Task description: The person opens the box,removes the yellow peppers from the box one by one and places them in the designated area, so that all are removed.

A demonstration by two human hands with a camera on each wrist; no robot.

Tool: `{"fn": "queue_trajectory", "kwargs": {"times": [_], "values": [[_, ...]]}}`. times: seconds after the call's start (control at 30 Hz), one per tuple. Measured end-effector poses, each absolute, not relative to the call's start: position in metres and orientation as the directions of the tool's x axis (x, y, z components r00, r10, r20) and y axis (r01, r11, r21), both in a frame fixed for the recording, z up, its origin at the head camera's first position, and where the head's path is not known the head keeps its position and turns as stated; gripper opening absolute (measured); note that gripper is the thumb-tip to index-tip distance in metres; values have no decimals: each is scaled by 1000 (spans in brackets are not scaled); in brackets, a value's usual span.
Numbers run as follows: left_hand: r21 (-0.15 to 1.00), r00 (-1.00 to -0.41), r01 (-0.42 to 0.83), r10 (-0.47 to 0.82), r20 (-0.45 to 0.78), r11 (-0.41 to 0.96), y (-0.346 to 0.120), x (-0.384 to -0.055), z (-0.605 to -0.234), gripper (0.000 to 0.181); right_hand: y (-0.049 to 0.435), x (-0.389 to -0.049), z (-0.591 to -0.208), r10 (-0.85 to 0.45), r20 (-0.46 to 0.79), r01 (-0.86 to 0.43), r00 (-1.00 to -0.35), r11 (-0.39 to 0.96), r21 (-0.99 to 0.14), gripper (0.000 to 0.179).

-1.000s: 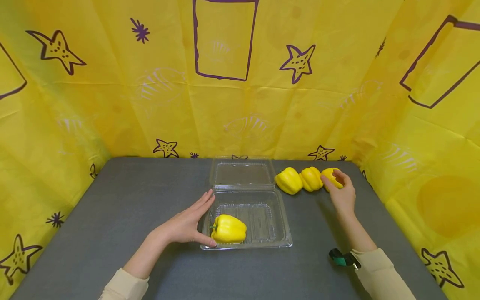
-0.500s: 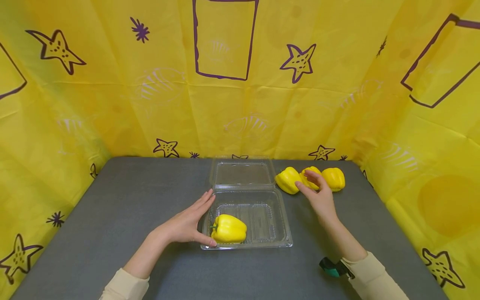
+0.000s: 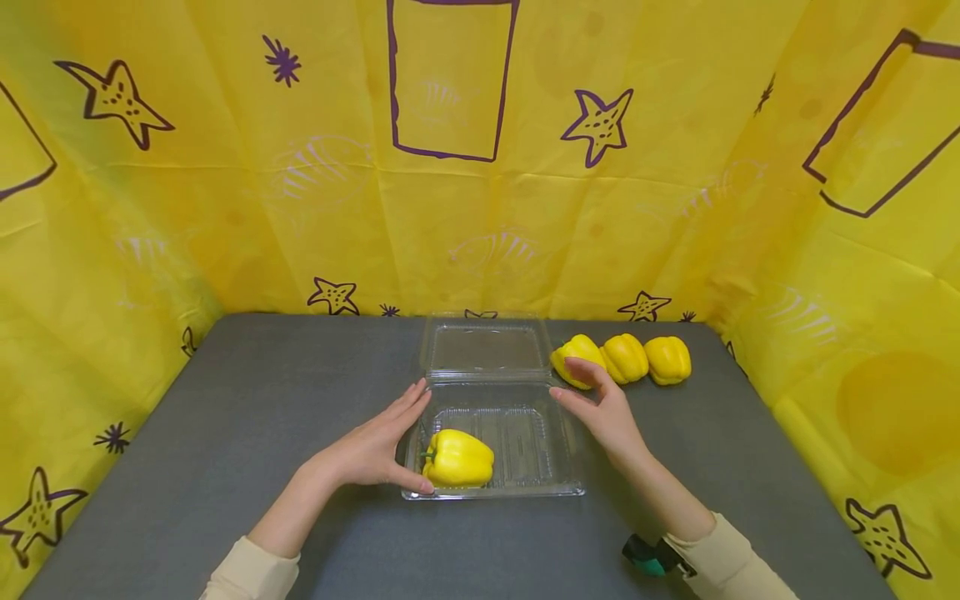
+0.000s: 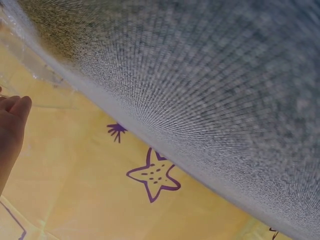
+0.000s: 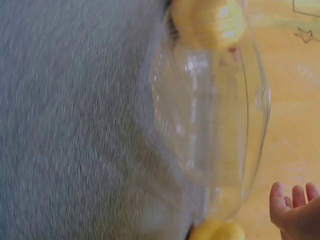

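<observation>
A clear plastic clamshell container lies with its lid folded back. One yellow bell pepper lies on its side in the front left of its base, green stem toward the left. My left hand rests at the container's left side, fingers straight along the rim and thumb at the front left corner. Over the container's right edge is my right hand, fingers loosely bent with nothing between them. It partly covers the nearest bell pepper of a row. Beside that pepper stand a middle pepper and a right-hand pepper.
A dark grey cloth covers the table. Yellow curtains with purple starfish drawings enclose its back and sides. On the right forearm sits a black and green strap device.
My right hand has moved left along the row, from the far right pepper past the middle one to the container's right edge. My left hand and the peppers have stayed in place.
</observation>
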State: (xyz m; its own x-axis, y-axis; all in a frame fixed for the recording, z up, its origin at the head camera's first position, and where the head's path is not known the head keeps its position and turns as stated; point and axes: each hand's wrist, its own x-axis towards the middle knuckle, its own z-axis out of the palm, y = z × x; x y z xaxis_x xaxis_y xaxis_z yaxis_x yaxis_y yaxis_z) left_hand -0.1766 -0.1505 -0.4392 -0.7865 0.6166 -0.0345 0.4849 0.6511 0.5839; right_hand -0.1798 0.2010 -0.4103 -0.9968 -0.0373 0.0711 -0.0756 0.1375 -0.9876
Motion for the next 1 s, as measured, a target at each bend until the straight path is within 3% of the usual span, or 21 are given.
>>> {"fn": "queue_trajectory", "kwargs": {"times": [0.4,1.0], "values": [[586,-789,474,613,-49,657,-151,-177,-440,130,185,-173,-417,-117,74,-98,-990,213,-972,56],[594,-792,457,607,-67,662,-150,-177,-440,130,165,-171,-429,-265,10,-63,-964,194,-979,56]]}}
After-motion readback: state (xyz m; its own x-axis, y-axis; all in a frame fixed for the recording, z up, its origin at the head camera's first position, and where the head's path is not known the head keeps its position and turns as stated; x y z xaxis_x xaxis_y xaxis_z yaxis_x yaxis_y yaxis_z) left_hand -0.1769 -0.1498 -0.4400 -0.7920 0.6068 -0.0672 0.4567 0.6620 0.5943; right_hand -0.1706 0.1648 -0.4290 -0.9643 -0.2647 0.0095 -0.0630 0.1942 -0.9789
